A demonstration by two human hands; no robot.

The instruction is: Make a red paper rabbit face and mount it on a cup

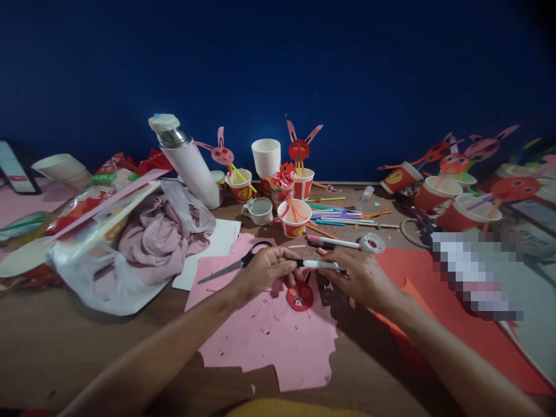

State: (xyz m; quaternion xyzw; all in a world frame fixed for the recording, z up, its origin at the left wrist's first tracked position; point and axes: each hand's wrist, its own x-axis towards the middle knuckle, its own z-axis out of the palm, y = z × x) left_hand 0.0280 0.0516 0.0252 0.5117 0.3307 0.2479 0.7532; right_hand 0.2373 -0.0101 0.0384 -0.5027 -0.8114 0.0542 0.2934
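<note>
The L hand (pixel 274 267) is pinching the black end of a white marker (pixel 320 264), fingers narrow, while the R hand (pixel 359 274) is closing its fingers round the white barrel, so the marker is lying crosswise btwn them, above the mid part of the table (pixel 130 353). A red disc (pixel 299 296) w/ a drawn eye is sitting just below the L hand's fingers, over the pink paper (pixel 269 341); can't tell if they're touching it. Open scissors (pixel 226 270) are resting by the L hand, blades pointing L. Beyond the R hand, a pink-white pen (pixel 333 241) and a tape roll (pixel 372 243) are lying nr each other; red paper (pixel 438 295) is spreading toward the table's R side. Farther back, a cup w/ straws (pixel 294 219) is standing beside a grey mug (pixel 259 212), w/ loose straws (pixel 336 220) lying to the cup's R. Along the back edge, a stack of cups (pixel 266 156) is standing btwn 2 rabbit-face figures (pixel 222 155), and a white flask (pixel 191 165) is leaning L. A plastic bag (pixel 108 289) w/ pink cloth (pixel 152 234) is filling the L side, a phone (pixel 18 168) standing nr the back L corner.
</note>
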